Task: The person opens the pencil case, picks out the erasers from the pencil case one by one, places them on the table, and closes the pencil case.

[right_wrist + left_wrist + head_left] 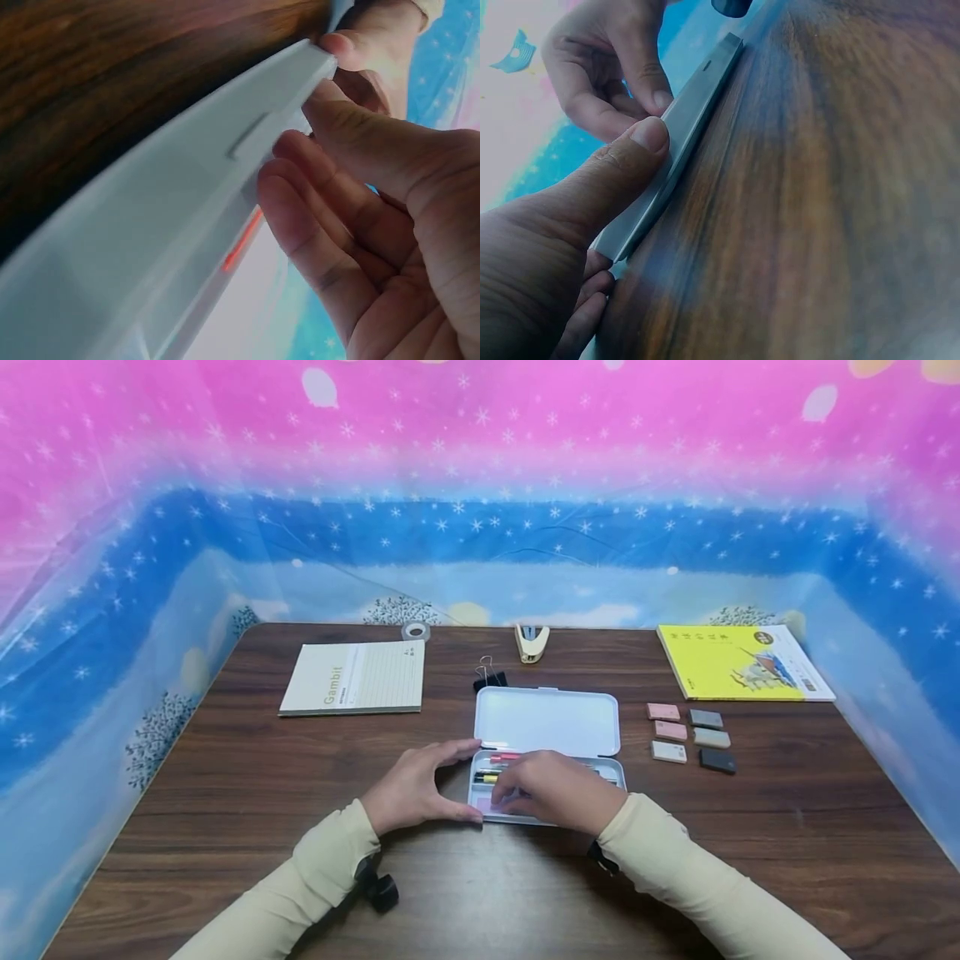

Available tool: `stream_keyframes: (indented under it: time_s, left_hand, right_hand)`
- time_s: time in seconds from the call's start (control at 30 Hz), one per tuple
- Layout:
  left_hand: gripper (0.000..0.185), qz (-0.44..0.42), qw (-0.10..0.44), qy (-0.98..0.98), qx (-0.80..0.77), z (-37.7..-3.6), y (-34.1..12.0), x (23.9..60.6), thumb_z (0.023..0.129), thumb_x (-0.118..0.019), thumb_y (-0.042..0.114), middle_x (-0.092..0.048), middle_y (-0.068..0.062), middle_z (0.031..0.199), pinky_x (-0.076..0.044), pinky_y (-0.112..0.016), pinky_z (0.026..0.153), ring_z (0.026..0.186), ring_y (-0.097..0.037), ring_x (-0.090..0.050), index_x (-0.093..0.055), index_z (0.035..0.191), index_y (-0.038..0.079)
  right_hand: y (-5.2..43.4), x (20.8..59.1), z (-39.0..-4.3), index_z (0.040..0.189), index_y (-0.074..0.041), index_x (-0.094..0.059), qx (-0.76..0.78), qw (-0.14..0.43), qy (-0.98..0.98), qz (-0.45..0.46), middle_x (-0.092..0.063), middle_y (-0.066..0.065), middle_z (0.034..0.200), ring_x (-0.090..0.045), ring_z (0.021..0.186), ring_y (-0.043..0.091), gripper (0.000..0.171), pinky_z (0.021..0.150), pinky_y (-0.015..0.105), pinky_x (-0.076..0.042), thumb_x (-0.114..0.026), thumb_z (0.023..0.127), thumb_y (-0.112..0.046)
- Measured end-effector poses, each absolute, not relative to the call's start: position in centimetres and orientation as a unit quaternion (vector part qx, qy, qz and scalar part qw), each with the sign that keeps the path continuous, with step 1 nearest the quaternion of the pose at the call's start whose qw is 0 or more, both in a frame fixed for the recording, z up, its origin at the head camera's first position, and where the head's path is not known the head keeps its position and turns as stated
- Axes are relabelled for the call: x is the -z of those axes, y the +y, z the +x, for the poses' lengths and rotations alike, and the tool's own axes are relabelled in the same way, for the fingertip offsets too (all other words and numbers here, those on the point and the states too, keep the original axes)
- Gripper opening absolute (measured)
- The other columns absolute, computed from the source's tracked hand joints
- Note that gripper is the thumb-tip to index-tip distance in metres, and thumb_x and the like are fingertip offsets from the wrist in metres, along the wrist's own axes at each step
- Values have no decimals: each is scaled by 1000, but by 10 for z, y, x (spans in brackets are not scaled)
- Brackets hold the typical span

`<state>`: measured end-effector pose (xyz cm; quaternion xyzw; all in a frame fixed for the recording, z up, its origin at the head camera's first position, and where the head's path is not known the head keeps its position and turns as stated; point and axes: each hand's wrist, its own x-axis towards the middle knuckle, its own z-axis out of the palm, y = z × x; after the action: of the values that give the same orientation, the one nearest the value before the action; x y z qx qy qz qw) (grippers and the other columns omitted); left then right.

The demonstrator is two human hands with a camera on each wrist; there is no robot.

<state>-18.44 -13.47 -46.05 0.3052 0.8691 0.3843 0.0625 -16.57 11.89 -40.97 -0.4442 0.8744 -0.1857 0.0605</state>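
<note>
We see an open pencil case at the middle of a wooden table, its lid laid back. The left hand grips the tray's left end between thumb and fingers; the right hand rests curled inside the tray over the pens, though whether it pinches anything we cannot tell.

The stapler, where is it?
In the head view the stapler sits at the table's far edge, behind the black binder clip and the open pencil case.
</note>
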Motion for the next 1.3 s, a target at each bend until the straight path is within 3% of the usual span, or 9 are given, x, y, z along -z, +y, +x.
stream_keyframes:
  time_s: [0.43,0.67,0.8,1.3]
  left_hand:
    - [94,307,58,867,-387,-184,-134,458,75,-97,45,-63,-10,147,-47,-50,113,134,-26,-61,-56,152,12]
    - [94,305,59,868,-387,-185,-135,458,75,-97,45,-63,-10,148,-47,-51,112,133,-27,-61,-56,152,12]
    - [93,304,56,869,-386,-185,-136,459,74,-97,44,-63,-9,147,-47,-51,113,134,-26,-61,-56,152,12]
    - [96,304,59,871,-383,-185,-134,461,72,-98,46,-64,-7,147,-46,-48,114,134,-24,-60,-57,152,13]
  right_hand:
    - [118,410,-164,102,-14,-84,150,37,882,-445,-79,-5,97,-72,91,4,13,85,26,-60,-84,91,-8]
    - [115,407,-164,105,-15,-84,146,54,885,-438,-80,-5,100,-73,95,5,14,88,26,-60,-83,92,-9]
    - [110,407,-166,104,-13,-84,169,75,886,-426,-80,-4,98,-71,89,4,15,85,24,-59,-83,91,-5]
    - [113,405,-168,100,-14,-83,188,60,887,-418,-77,-7,92,-66,83,3,17,81,25,-58,-85,86,-4]
